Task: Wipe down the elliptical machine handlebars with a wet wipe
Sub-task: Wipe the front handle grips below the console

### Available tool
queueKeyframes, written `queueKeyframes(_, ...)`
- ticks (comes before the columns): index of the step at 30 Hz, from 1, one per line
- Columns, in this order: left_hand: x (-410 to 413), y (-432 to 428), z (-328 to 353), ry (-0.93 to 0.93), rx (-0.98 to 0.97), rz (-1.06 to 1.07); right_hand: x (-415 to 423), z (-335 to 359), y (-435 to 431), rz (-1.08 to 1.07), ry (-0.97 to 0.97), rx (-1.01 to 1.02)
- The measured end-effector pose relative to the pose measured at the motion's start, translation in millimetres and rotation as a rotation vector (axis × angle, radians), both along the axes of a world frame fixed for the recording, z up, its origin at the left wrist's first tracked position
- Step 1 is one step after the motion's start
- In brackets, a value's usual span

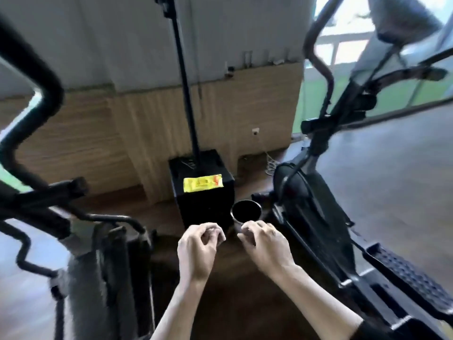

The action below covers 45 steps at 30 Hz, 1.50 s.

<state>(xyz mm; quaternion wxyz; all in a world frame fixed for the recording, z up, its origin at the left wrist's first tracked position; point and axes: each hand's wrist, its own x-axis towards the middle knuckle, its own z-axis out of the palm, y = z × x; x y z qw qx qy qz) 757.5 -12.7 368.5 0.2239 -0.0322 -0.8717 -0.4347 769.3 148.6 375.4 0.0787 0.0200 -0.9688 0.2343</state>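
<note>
Seeing left hand (pixel 196 244) and right hand (pixel 266 244) loosely curled, gripping nothing visible, just near of yellow wet wipe pack (pixel 203 183) on black box (pixel 206 207), left handlebar (pixel 46 99) and right handlebar (pixel 318 62) untouched.

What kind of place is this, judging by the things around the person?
Probably a gym or a home workout room. An elliptical machine with a ridged pedal stands on the right, and the curved handlebar of another exercise machine rises on the left.
</note>
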Motion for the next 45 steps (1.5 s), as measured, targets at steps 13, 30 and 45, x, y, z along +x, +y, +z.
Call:
queueKeyframes(13, 3.2, 256.3, -29.3, -0.187, -0.008, -0.374, 58.2, -31.9, 224.1, -0.369, -0.097, -0.019)
queueKeyframes(30, -210.3, 453.1, 27.7, -0.08, 0.076, -0.489, -138.3, 20.6, 399.3, -0.491, 0.066, -0.067)
queueKeyframes(45, -294.4, 562.3, 136.8, 0.303, 0.201, -0.253, -278.6, 134.6, 553.0, -0.312, 0.591, -0.08)
